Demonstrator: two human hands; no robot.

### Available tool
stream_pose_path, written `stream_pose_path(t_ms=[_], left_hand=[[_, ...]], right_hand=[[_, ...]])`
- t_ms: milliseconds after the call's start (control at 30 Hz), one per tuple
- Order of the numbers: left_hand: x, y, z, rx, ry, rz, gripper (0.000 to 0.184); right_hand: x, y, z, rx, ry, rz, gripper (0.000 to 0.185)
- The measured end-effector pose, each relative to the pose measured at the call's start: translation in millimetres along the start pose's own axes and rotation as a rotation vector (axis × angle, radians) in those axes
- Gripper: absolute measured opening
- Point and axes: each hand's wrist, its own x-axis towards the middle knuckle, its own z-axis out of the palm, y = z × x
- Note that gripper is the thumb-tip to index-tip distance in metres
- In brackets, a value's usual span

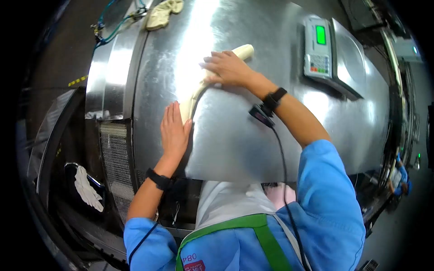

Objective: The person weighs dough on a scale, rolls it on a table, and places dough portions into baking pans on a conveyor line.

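A long, cream-coloured, soft-looking roll (pixel 243 52), apparently dough, lies on the smooth, brushed stainless-steel table (pixel 244 135), its long axis slanting from the near left to the far right. Both hands touch it: the left hand (pixel 174 131) is at the near end, fingers straight and close together, thumb a little apart; the right hand (pixel 228 67) lies across the upper part, fingers extended and slightly spread, just short of the rounded far tip. Neither hand is closed around it. Between them the surface looks creased, with a fold along the side facing the body. Well to the right stands a pale, boxy digital scale (pixel 310 40) with a green display; a crumpled, cream cloth (pixel 159 17) lies at the far left.
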Motion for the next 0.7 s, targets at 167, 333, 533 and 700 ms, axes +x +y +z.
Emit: stream_pose_path(t_ms=[167, 333, 533, 700], left_hand=[[-62, 19, -23, -0.002, -0.278, 0.552, 0.048], [-118, 15, -21, 0.033, -0.267, 0.711, 0.047], [-45, -26, -28, 0.159, 0.013, 0.482, 0.029], [12, -55, -3, 0.205, 0.184, 0.339, 0.029]], right_hand=[[-152, -71, -43, 0.000, -0.277, 0.344, 0.043], [-235, -118, -28, 0.092, -0.095, 0.553, 0.041], [-130, -95, 0, -0.275, -0.011, 0.346, 0.048], [-82, -57, 8, -0.296, 0.221, 0.427, 0.050]])
